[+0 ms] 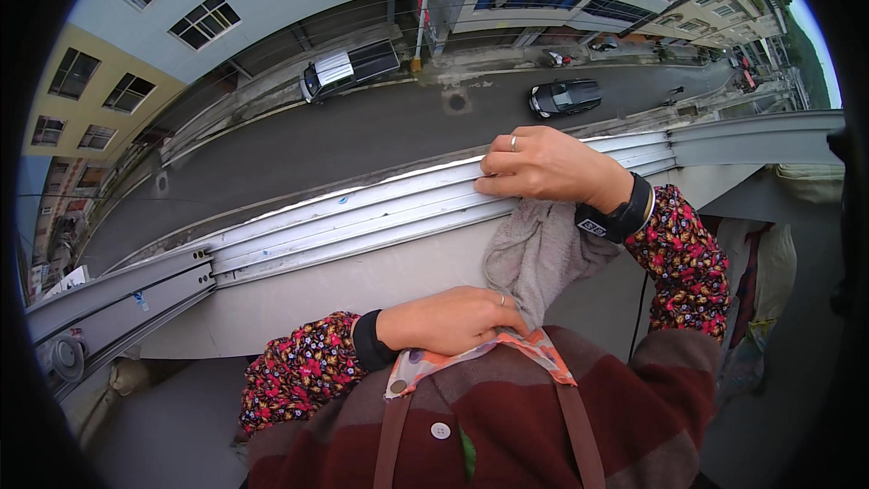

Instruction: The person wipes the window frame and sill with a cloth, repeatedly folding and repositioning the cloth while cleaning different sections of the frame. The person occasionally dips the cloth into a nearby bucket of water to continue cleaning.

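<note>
While the right hand (543, 166) presses a grey cloth (536, 254) onto the metal window track (362, 217), fingers closed over it, the left hand (453, 320) grips the cloth's lower end near the chest.

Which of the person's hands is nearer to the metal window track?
Right. The right hand rests on the metal window track, pressing a grey cloth; the left hand is below it, near the chest, holding the cloth's lower end.

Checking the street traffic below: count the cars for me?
2. A white-and-black car is parked by the buildings, and a dark car is on the road. Others may be hidden.
</note>
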A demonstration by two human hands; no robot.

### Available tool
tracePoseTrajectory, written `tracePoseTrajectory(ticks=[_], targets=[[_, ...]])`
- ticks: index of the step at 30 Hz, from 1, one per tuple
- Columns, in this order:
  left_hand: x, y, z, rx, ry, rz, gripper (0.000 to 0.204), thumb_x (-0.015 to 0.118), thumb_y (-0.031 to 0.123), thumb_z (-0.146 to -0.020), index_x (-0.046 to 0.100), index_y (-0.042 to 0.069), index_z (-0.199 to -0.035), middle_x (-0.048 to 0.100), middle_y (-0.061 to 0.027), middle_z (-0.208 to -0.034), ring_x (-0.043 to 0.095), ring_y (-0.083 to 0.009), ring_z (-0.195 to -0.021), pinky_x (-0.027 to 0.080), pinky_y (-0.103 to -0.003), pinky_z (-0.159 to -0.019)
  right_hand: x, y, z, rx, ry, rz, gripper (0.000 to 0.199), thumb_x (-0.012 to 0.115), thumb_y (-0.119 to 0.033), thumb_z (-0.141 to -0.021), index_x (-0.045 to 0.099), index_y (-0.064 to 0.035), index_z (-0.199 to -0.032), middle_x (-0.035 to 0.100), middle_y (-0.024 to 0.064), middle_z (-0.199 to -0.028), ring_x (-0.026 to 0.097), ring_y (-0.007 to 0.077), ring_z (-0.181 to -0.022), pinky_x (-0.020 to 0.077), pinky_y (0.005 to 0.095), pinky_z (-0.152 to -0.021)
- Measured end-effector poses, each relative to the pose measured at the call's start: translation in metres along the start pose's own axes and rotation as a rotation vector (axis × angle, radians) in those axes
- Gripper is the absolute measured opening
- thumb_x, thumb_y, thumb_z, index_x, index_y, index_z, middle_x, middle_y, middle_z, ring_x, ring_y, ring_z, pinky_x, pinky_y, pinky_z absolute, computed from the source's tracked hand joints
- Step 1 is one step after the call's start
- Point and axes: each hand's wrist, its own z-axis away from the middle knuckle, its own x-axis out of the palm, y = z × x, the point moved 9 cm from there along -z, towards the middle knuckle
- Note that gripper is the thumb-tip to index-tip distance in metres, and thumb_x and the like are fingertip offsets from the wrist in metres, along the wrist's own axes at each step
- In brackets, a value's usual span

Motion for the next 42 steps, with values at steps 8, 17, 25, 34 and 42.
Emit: tracePoseTrajectory(ticks=[8, 17, 25, 34, 42], targets=[[0.0, 0.001, -0.002, 0.002, 0.005, 0.004, 0.036, 0.049, 0.002, -0.085, 0.066, 0.004, -0.116, 0.067, -0.0177, -0.106, 0.061, -0.0361, -0.103, 0.049, -0.044, -0.089, 0.006, -0.016, -0.001, -0.009, -0.029, 0.202, 0.007, 0.063, -0.015, -0.078, 0.058, -0.0113, -0.082, 0.053, -0.0011, -0.087, 0.058, 0.0137, -0.087, 0.05, 0.0279, -0.069], [0.001, -0.001, 0.003, 0.008, 0.013, -0.001, 0.036, 0.048, 0.001, -0.084, 0.066, 0.005, -0.116, 0.067, -0.0169, -0.106, 0.061, -0.0362, -0.103, 0.048, -0.045, -0.089, -0.024, 0.038, 0.023, 0.347, 0.145, 0.026, 0.024, 0.061, -0.004, -0.078, 0.063, -0.008, -0.102, 0.061, 0.0039, -0.104, 0.063, 0.0229, -0.095, 0.0542, 0.0354, -0.078], [-0.001, -0.012, 0.013, -0.008, -0.005, -0.002, 0.037, 0.048, 0.002, -0.085, 0.066, 0.006, -0.118, 0.066, -0.0158, -0.106, 0.061, -0.0354, -0.103, 0.048, -0.044, -0.089, -0.012, 0.037, 0.065, 0.309, 0.01, -0.082, 0.021, 0.066, -0.005, -0.074, 0.07, -0.0139, -0.092, 0.065, -0.0005, -0.095, 0.064, 0.02, -0.084, 0.0534, 0.0333, -0.071], [0.001, -0.01, 0.009, -0.021, -0.021, -0.005, 0.038, 0.049, 0.001, -0.084, 0.066, 0.006, -0.117, 0.066, -0.0162, -0.105, 0.061, -0.0356, -0.103, 0.048, -0.044, -0.089, 0.004, 0.019, 0.073, 0.189, -0.072, 0.11, 0.014, 0.062, -0.013, -0.076, 0.061, -0.0107, -0.09, 0.056, 0.0006, -0.089, 0.059, 0.0185, -0.08, 0.0517, 0.0302, -0.067], [0.001, -0.007, 0.012, 0.016, -0.007, 0.015, 0.044, 0.05, 0.002, -0.082, 0.064, 0.008, -0.123, 0.061, -0.0159, -0.103, 0.058, -0.0363, -0.101, 0.047, -0.044, -0.088, -0.03, 0.05, 0.064, 0.506, 0.166, 0.169, 0.027, 0.061, -0.002, -0.079, 0.065, -0.0104, -0.105, 0.063, 0.003, -0.11, 0.063, 0.0228, -0.103, 0.0551, 0.0341, -0.079]])
